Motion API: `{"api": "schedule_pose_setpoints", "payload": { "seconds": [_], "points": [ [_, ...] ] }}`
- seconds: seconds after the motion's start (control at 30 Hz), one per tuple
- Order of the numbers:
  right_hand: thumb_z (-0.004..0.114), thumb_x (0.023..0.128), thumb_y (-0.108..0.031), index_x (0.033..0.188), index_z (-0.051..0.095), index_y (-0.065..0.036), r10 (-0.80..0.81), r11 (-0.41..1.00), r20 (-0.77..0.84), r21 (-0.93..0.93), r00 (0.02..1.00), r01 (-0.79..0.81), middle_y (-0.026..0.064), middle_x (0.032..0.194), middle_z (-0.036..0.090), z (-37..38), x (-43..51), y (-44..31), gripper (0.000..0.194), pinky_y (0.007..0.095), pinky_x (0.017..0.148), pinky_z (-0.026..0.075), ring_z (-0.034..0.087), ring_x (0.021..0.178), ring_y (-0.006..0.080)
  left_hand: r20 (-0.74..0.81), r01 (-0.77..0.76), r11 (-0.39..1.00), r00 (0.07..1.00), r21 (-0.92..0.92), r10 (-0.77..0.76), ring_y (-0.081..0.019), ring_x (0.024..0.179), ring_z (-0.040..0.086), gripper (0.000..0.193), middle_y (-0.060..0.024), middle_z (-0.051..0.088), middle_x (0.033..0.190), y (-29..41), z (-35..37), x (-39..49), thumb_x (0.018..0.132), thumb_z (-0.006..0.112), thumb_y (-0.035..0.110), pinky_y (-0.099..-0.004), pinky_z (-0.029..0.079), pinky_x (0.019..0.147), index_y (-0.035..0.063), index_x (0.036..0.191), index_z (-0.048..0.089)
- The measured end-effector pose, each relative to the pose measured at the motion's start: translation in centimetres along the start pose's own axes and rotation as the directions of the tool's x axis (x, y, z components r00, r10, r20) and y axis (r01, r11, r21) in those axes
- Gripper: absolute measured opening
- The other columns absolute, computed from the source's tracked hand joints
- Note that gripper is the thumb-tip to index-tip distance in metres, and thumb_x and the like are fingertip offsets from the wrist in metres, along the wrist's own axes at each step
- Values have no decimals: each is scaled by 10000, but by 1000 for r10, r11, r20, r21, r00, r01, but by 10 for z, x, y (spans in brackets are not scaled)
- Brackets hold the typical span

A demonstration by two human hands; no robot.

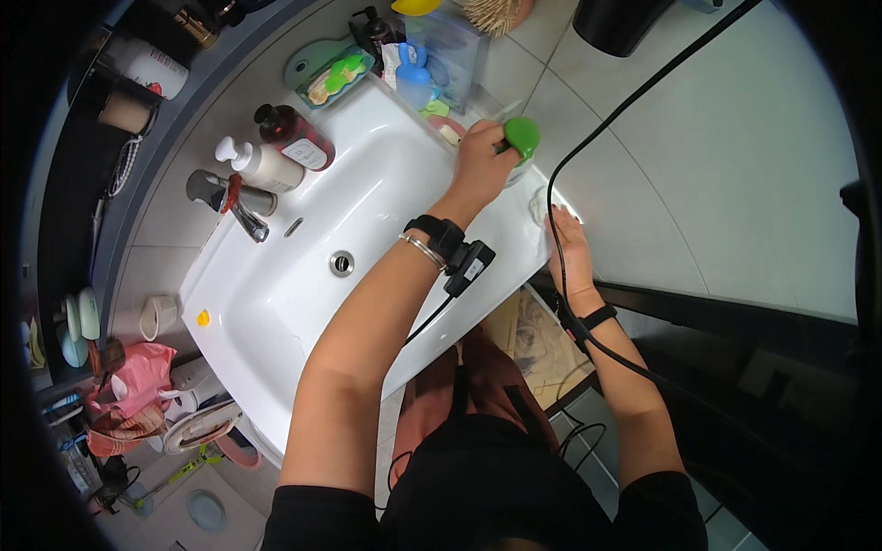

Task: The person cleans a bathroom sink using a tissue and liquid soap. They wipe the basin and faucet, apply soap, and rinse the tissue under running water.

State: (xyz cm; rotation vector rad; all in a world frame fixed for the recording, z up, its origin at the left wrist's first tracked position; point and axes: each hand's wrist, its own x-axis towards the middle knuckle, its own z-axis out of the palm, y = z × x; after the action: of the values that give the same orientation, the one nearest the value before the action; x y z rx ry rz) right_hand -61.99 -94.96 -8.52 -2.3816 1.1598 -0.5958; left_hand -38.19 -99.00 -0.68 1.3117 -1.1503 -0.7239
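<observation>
My left hand [482,162] grips a container with a green top [521,136] above the right part of a white washbasin [406,196]. The container's pale lower part is mostly hidden behind the hand. At the basin's right corner, my right hand [570,248] holds a crumpled white cloth [541,205] against the rim with its fingers stretched out. A black cable passes in front of this hand. Just left of my left hand, a bar of soap [449,134] lies in a pink dish. The metal tap [251,219] stands on the basin's far left side.
A white pump bottle [272,169] and a dark red bottle [300,141] stand behind the basin. A blue rabbit-shaped container [413,76] and a clear box [451,52] are at the back corner. A black cable [606,117] crosses the right side. A small yellow object [202,318] sits on the left rim.
</observation>
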Motion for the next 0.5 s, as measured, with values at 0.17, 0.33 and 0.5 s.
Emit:
{"api": "schedule_pose_setpoints", "payload": {
  "seconds": [0.17,0.33,0.5],
  "points": [
    [530,805,1,1284,554,54,-212,976,151,-24,966,218,221,1386,535,18,-54,-50,483,444,1129,377,500,1302,375,16,-3,997,1000,73,1,-252,885,590,242,-116,585,1005,-1,6,3,776,707,50,-336,487,806,33,1017,696],
    [504,861,-48,1252,595,14,-471,882,395,190,789,431,138,1435,513,28,-73,-97,406,422,1141,374,445,1370,315,68,69,987,995,144,-79,-267,925,598,370,-129,538,1146,11,-2,-7,781,698,8,-350,517,839,36,1146,645],
    [546,729,110,1231,596,43,-284,959,123,8,951,285,212,1373,545,-11,-35,-46,509,420,1089,438,497,1313,361,87,56,976,993,212,-76,-235,947,603,433,-125,535,1187,18,-31,-21,810,695,16,-329,543,799,26,1231,594]
  ]
}}
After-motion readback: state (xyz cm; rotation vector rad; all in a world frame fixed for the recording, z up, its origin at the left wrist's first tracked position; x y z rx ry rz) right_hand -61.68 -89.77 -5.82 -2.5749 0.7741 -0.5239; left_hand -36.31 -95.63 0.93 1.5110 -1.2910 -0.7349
